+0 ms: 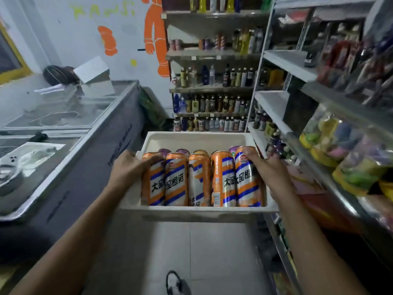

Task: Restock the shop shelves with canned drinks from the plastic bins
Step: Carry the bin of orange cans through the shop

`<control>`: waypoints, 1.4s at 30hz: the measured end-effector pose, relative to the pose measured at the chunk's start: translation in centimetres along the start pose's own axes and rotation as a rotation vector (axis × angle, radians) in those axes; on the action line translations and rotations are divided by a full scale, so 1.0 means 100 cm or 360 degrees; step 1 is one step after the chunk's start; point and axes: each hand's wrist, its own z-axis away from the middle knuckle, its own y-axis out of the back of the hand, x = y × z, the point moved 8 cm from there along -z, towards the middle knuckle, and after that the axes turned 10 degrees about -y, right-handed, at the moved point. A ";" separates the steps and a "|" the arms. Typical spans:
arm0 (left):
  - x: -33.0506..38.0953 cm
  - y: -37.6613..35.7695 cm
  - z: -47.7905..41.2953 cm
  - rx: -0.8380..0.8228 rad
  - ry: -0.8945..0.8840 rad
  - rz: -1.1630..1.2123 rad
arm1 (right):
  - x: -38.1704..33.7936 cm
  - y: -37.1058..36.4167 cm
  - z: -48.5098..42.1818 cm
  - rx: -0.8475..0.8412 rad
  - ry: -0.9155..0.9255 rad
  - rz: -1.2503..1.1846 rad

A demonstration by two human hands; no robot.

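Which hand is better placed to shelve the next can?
Right, probably. Left hand and right hand both hold the bin, but the nearest shelves stand beside the right hand, whose fingers curl over the rightmost orange can.

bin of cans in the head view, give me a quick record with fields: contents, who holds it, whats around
bin: white plastic, held off the floor
front row: five orange cans, upright
back row: purple-topped cans, count unclear
left hand: grips bin's left side
right hand: grips bin's right side
ahead: shelves of bottles
left: chest freezer
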 end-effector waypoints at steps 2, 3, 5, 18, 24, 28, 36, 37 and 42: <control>-0.013 -0.022 -0.063 -0.0006 0.0029 0.0059 | -0.013 -0.018 -0.055 0.0078 -0.0011 0.0014; -0.017 -0.033 -0.091 -0.0030 0.0021 0.0078 | -0.018 -0.027 -0.076 0.0089 -0.0046 0.0036; -0.019 -0.060 -0.165 -0.0104 -0.0033 0.0150 | -0.029 -0.047 -0.134 0.0172 -0.0129 0.0020; 0.058 -0.280 -0.563 -0.0642 -0.0427 0.0182 | -0.114 -0.065 -0.448 0.0609 -0.0337 -0.0179; 0.098 -0.419 -0.706 -0.0776 -0.0470 0.0099 | -0.109 -0.050 -0.608 0.0722 -0.0483 -0.0214; 0.136 -0.502 -0.802 -0.0930 -0.0503 0.0085 | -0.107 -0.033 -0.699 0.0920 -0.0626 -0.0394; 0.199 -0.667 -0.957 -0.1252 -0.0643 0.0009 | -0.106 -0.014 -0.849 0.1246 -0.0917 -0.0201; 0.208 -0.690 -0.976 -0.1309 -0.0688 0.0005 | -0.106 -0.016 -0.864 0.1295 -0.0933 -0.0242; 0.259 -0.794 -1.050 -0.1568 -0.0938 0.0035 | -0.099 -0.025 -0.930 0.1614 -0.1014 -0.0538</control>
